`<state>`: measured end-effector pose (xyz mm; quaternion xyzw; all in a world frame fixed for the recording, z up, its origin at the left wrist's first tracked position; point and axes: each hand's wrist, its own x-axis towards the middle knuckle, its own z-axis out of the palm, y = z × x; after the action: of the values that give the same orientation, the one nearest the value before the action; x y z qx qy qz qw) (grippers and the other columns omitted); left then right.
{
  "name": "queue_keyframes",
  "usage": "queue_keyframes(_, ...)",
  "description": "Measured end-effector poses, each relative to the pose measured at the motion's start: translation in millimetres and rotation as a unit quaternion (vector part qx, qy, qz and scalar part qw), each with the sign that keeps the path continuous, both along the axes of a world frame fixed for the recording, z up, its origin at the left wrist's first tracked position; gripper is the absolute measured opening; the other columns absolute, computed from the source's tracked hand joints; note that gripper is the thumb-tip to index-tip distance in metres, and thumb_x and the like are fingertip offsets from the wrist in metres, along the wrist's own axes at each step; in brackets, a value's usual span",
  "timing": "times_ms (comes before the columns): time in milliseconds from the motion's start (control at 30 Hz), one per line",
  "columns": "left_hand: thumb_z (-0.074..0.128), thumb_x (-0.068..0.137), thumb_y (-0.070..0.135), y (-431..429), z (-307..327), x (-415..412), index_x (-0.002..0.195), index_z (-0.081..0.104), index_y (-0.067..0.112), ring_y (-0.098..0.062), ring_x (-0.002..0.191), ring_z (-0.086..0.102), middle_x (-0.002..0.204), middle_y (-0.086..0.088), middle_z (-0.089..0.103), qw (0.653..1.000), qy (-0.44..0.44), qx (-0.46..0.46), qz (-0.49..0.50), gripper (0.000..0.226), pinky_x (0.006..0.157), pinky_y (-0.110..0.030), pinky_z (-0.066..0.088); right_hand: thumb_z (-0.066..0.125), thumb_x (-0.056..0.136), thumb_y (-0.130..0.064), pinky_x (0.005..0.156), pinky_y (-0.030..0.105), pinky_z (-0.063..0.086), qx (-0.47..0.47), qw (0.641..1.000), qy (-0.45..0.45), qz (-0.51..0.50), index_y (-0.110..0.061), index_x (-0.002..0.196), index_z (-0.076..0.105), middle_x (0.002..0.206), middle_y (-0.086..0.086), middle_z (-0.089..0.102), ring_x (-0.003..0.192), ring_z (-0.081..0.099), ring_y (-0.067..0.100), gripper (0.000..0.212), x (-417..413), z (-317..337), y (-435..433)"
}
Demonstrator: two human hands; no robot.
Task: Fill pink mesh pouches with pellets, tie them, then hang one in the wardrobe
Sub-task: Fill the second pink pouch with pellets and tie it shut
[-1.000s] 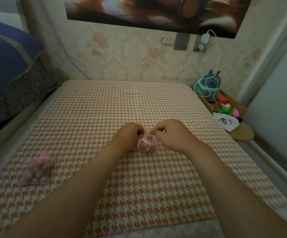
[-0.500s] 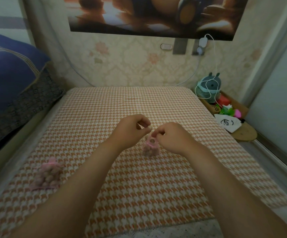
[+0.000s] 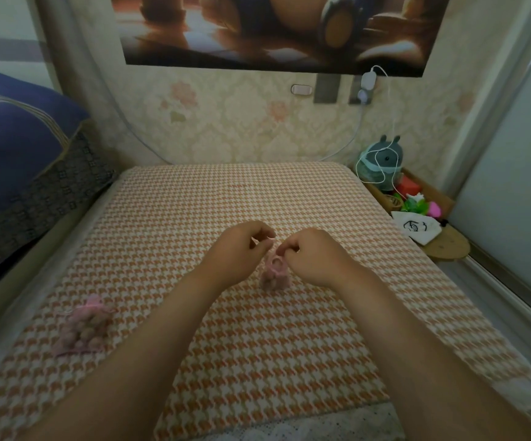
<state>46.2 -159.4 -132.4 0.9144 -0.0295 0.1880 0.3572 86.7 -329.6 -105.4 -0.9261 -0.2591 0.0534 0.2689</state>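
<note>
A small pink mesh pouch (image 3: 273, 273) filled with pellets stands on the houndstooth bed cover (image 3: 258, 345), between my two hands. My right hand (image 3: 315, 257) pinches the pouch's top at its drawstring. My left hand (image 3: 238, 253) is just left of the pouch, thumb and forefinger pinched on a thin string end. A second filled pink pouch (image 3: 83, 324) lies flat on the cover at the near left, apart from both hands.
A dark blue pillow (image 3: 13, 148) and a patterned cushion (image 3: 44, 198) sit at the left. A low shelf (image 3: 445, 246) on the right holds a grey plush toy (image 3: 382, 160), a white cable and small items. A pale wardrobe door (image 3: 512, 173) stands at the far right.
The left hand lifted off the pouch and pulled slightly up and left with the string. The right hand stayed pinched at the pouch top. The view tilted down a little.
</note>
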Motion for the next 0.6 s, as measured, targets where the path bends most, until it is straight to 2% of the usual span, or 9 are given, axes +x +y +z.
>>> queue_keyframes(100,0.059,0.094,0.017,7.9,-14.6,11.3,0.107,0.069,0.021,-0.003,0.079,0.059,0.099,0.013,0.066,0.999,0.013,-0.002,0.032,0.017,0.075,-0.017,0.047,0.052,0.094,-0.026,0.061,0.04,0.059,0.002,1.0,-0.004,-0.001,-0.032,0.097,0.079,0.066,-0.007,0.072,0.047,0.056,0.011,0.028,1.8,-0.9,1.8)
queue_keyframes(167,0.057,0.094,0.012,13.1,-26.9,18.3,0.112,0.069,0.019,-0.008,0.09,0.062,0.111,0.007,0.067,0.999,0.035,0.02,0.037,0.024,0.084,-0.024,0.049,0.052,0.095,-0.025,0.06,0.042,0.057,0.011,1.0,0.0,0.003,-0.038,0.08,0.076,0.061,-0.007,0.071,0.045,0.053,0.011,0.03,0.8,0.4,2.0)
queue_keyframes(233,0.055,0.091,0.006,17.4,-37.3,26.1,0.117,0.068,0.018,-0.014,0.103,0.062,0.119,0.002,0.066,0.996,0.052,0.065,0.009,0.032,0.092,-0.027,0.047,0.053,0.095,-0.023,0.059,0.043,0.057,0.018,1.0,0.002,0.008,-0.046,0.063,0.067,0.057,-0.014,0.069,0.043,0.053,0.013,0.042,-1.1,2.3,1.8)
queue_keyframes(267,0.055,0.09,0.004,18.5,-40.5,28.9,0.117,0.068,0.018,-0.016,0.105,0.062,0.118,0.0,0.067,0.995,0.056,0.086,-0.018,0.034,0.091,-0.027,0.047,0.054,0.094,-0.022,0.06,0.043,0.057,0.019,1.0,0.0,0.01,-0.048,0.058,0.065,0.058,-0.016,0.07,0.045,0.056,0.017,0.046,-2.0,2.9,1.9)
queue_keyframes(333,0.06,0.086,0.005,20.0,-45.6,34.9,0.108,0.072,0.021,-0.015,0.094,0.064,0.103,0.002,0.071,0.989,0.06,0.119,-0.067,0.03,0.082,-0.029,0.051,0.054,0.094,-0.021,0.063,0.042,0.059,0.026,1.0,-0.005,0.009,-0.05,0.054,0.063,0.063,-0.016,0.071,0.053,0.063,0.017,0.05,-1.8,3.9,2.6)
queue_keyframes(400,0.065,0.081,0.01,19.4,-47.0,39.1,0.091,0.071,0.021,-0.014,0.08,0.063,0.087,0.003,0.07,0.984,0.065,0.138,-0.088,0.017,0.071,-0.035,0.052,0.055,0.094,-0.019,0.054,0.032,0.054,0.03,0.999,-0.002,0.014,-0.049,0.058,0.065,0.058,-0.02,0.068,0.045,0.057,0.005,0.049,-0.6,4.1,3.0)
queue_keyframes(467,0.064,0.079,0.01,17.9,-45.1,40.2,0.083,0.071,0.018,-0.014,0.076,0.06,0.084,0.0,0.071,0.981,0.074,0.154,-0.088,0.011,0.07,-0.036,0.052,0.054,0.095,-0.017,0.045,0.025,0.04,0.032,0.999,0.005,0.021,-0.046,0.066,0.068,0.051,-0.023,0.063,0.036,0.046,0.003,0.043,-0.5,4.3,4.0)
queue_keyframes(600,0.06,0.081,0.01,18.7,-47.0,46.4,0.071,0.067,0.012,-0.024,0.071,0.06,0.074,-0.006,0.067,0.986,0.08,0.133,-0.059,0.012,0.066,-0.04,0.05,0.055,0.094,-0.019,0.045,0.024,0.038,0.038,0.999,0.007,0.014,-0.047,0.064,0.066,0.05,-0.017,0.064,0.034,0.042,0.003,0.042,3.6,1.0,7.4)
